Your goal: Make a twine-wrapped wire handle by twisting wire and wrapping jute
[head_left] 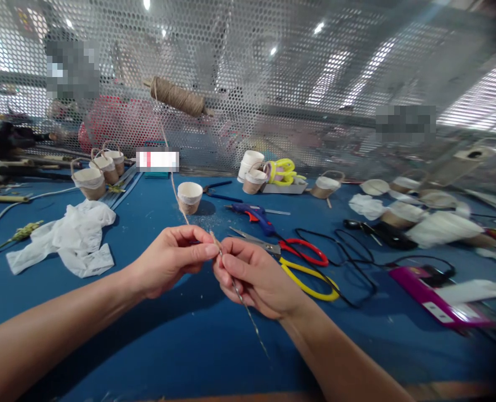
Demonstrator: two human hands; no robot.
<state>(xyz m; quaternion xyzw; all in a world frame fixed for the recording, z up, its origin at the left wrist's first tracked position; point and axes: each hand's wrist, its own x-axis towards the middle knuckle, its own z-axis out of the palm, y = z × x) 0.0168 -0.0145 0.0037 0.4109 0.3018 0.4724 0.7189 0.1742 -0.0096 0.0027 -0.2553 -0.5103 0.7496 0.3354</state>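
My left hand (174, 259) is closed in a pinch on a strand of twine (174, 190), which runs up to a brown spool (178, 96) on the perforated screen. Fingertip to fingertip with it, my right hand (258, 276) is closed around a thin wire (248, 314) that slants down toward the table's front. Twine and wire meet between the two thumbs, where a short tan tip sticks up; how they are joined is partly hidden. Just beyond the hands stands a small white-and-brown cup (189, 196) without a handle.
Scissors (302, 268) with red and yellow handles and a blue glue gun (251, 215) lie to the right, amid black cable. Pliers (222, 190) rest behind. White cloth (74, 234) and handled little buckets (88, 183) are at left. A purple box (436, 296) sits far right.
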